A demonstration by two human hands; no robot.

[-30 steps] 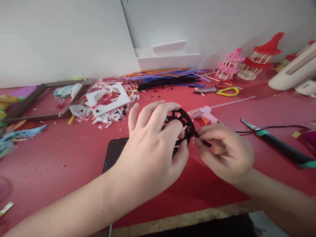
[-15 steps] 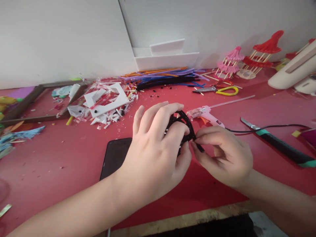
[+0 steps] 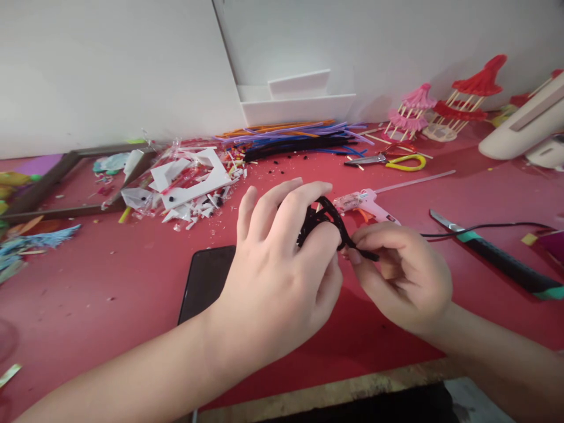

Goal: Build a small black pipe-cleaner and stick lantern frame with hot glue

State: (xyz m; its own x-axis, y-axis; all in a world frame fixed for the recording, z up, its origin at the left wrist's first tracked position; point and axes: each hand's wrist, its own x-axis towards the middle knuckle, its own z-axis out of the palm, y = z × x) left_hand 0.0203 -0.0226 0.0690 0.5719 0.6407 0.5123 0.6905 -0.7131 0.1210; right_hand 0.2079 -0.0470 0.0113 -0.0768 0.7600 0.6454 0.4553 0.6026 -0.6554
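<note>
My left hand (image 3: 282,258) is wrapped around an openwork shape of bent black pipe cleaner (image 3: 325,211), and its fingers hide much of it. My right hand (image 3: 403,273) pinches a loose black end of the pipe cleaner between thumb and forefinger, at the right side of the shape. The end sticks out past the fingertips. Just behind the hands lies a pink glue gun (image 3: 374,208) with a clear glue stick in its back. A black phone (image 3: 207,282) rests on the table, partly under my left hand.
Scissors with yellow and red handles (image 3: 403,161) and a green-black cutter (image 3: 497,255) lie to the right. Pipe cleaners (image 3: 291,141) are bundled at the back, beside white foam scraps (image 3: 198,182). Two stick-and-felt towers (image 3: 467,106) stand back right. A brown frame (image 3: 57,211) is at left.
My right hand has shifted slightly right along the black pipe cleaner, and more of its end now shows beyond the fingers. My left hand keeps its hold almost unmoved.
</note>
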